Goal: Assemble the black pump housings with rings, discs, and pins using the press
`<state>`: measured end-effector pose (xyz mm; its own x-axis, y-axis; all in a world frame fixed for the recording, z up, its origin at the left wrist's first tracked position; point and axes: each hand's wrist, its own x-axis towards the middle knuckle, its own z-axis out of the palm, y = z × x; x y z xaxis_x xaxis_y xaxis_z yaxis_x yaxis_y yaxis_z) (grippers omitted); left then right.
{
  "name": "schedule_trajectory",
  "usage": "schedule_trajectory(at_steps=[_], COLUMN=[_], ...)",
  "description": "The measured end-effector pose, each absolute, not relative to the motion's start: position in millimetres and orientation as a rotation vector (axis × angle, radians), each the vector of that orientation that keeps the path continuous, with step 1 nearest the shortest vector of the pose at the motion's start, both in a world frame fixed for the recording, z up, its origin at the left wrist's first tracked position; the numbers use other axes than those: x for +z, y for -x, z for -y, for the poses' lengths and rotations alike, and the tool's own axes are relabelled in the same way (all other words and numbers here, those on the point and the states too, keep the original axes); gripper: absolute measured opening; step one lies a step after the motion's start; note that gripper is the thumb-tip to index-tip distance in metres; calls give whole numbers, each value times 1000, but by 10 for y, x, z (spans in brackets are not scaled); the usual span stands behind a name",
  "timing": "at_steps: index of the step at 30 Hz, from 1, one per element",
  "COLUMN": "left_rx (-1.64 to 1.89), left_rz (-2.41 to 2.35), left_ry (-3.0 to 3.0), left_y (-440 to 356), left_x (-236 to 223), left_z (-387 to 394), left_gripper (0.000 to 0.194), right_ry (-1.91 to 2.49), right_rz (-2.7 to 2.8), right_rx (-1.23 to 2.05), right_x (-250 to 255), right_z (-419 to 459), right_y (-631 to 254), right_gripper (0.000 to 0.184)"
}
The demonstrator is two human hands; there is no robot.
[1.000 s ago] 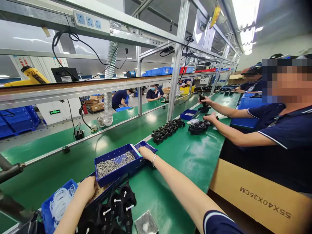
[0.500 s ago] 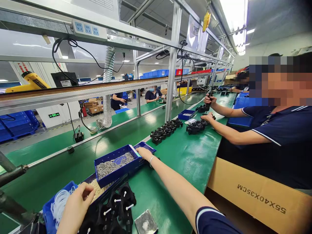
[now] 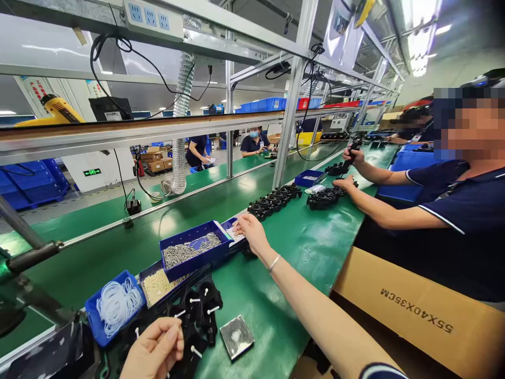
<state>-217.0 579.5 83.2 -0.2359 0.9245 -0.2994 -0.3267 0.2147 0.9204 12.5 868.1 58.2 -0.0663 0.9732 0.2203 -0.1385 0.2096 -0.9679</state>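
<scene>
My left hand [image 3: 155,347] is closed in a pinch over black plastic parts [image 3: 197,310] with white pins standing in them; whatever is between the fingertips is too small to make out. Farther out, my right hand [image 3: 252,234] has its fingers drawn together at the edge of a small blue bin [image 3: 229,223] with whitish contents, and what they hold is hidden. Beside that hand, a blue bin [image 3: 197,268] of metal screws [image 3: 189,252] rests partly over a bin of small cream-coloured pieces [image 3: 160,283]. A blue bin [image 3: 92,321] holds white rings [image 3: 118,302].
A metal block [image 3: 237,338] lies on the green bench [image 3: 284,295]. Black assemblies [image 3: 272,202] stand in a row farther along. At right, a co-worker's hands [image 3: 351,168] handle a tool and black parts. A cardboard box [image 3: 414,310] stands below the bench edge.
My left hand has moved from the cream-piece bin down over the black parts. My right hand has lifted slightly, fingers now drawn together, showing whitish contents in the small bin. The view has shifted.
</scene>
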Motion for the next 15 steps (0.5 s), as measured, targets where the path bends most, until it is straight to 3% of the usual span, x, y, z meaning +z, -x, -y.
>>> schedule_trajectory(at_steps=[4,8,15], left_rx=[1339,1323,1328], left_rz=[-1192,-1109,-978], left_ry=[-488,-380,-276], left_y=[1919,1785,1685], left_x=[900,827,742], left_z=[-5758,-5740,-5671], left_gripper=[43,43,32], right_ry=[758,642,633], right_rz=[1244,1246,1203], right_rx=[1308,1612,1864], right_x=[594,528,489], right_z=[-7883,-7120,-6534], right_y=[-223,-187,-94], right_gripper=[39,32,28])
